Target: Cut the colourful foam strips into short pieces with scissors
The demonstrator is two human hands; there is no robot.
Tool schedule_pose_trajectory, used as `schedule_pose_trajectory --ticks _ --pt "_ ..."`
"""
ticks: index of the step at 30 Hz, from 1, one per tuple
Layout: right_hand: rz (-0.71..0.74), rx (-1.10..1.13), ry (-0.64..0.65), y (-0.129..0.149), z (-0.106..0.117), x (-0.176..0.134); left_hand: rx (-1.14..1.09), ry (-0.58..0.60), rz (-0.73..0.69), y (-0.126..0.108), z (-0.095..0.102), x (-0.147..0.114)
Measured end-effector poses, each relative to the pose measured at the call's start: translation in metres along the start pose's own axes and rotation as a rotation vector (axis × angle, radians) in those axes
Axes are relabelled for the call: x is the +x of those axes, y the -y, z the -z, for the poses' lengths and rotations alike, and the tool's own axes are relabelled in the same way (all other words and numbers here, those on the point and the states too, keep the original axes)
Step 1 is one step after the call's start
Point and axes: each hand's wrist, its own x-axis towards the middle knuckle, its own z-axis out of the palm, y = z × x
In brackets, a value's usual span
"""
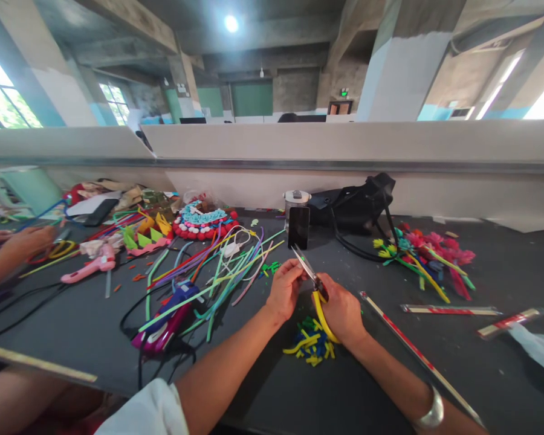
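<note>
My right hand (342, 311) is closed around a pair of scissors (304, 263), their blades pointing up and away to the left. A curved yellow handle (323, 319) shows beside the fingers. Close to the blades, my left hand (284, 291) pinches a small green piece (303, 258), mostly hidden by the fingertips. Beneath both hands lies a pile of short yellow, blue and green fuzzy cuttings (314, 344). More small green cuttings (271, 269) are scattered just left of my left hand.
Long fuzzy stems (240, 275) and a purple glue gun (167, 323) lie left. A phone (298, 228) leans on a lidded canister (297, 197) beside a black bag (358, 205). Fuzzy flowers (439, 257) and wrapped sticks (448, 310) are right. Another person's hand (29, 241) is far left.
</note>
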Motion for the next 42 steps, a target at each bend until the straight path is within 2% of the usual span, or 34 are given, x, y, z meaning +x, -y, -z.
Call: schedule_pose_trajectory --ticks 6,11,17,22,26,28,31,35,42 --pt "0.007 0.025 -0.011 -0.001 -0.001 0.000 -0.004 -0.005 0.046 0.005 0.000 -0.002" --pt "0.017 0.178 0.020 -0.004 -0.005 0.000 -0.015 -0.001 0.054 0.006 0.001 -0.003" --pt "0.031 0.282 -0.004 -0.007 -0.010 -0.001 0.000 0.003 0.069 0.005 -0.001 -0.004" --pt "-0.052 0.265 -0.109 -0.016 -0.010 0.004 0.018 -0.032 0.070 0.004 0.000 -0.002" --pt "-0.069 0.400 -0.226 -0.021 -0.008 0.011 0.073 -0.047 0.089 0.006 0.000 -0.001" --pt "-0.050 0.484 -0.271 -0.019 -0.006 0.012 0.181 -0.062 0.074 0.007 -0.001 -0.001" --pt "-0.063 0.570 -0.282 -0.014 -0.005 0.011 0.472 -0.057 -0.011 0.010 -0.001 -0.004" --pt "-0.081 0.611 -0.277 -0.013 -0.005 0.011 0.847 0.016 -0.169 0.013 0.001 -0.008" --pt "-0.088 0.612 -0.281 -0.020 -0.010 0.013 1.219 0.134 -0.389 0.014 0.004 -0.011"
